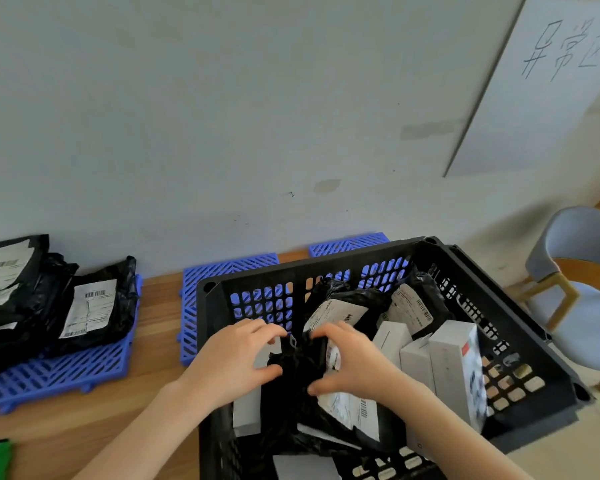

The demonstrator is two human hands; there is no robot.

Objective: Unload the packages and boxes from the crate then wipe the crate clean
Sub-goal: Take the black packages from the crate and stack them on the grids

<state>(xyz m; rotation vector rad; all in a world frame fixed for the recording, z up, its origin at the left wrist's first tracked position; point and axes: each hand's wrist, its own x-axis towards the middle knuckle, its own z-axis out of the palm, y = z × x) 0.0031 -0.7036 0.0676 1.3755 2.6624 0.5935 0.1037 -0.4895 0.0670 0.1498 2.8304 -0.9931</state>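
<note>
Presently: left grip and right grip are both curled round one black package, fingers over the top, thumbs below, bunching the plastic. The package sits inside the black crate, near its middle, on other parcels. White boxes stand just right of it. Well left, outside the crate: stacked black packages on a blue grid mat.

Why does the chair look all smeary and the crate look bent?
Head view: the wide-angle lens bends the black crate and stretches the grey chair at the right edge; the left hand and right hand gripping the black package look slightly soft; lighting is even, without glare.
</note>
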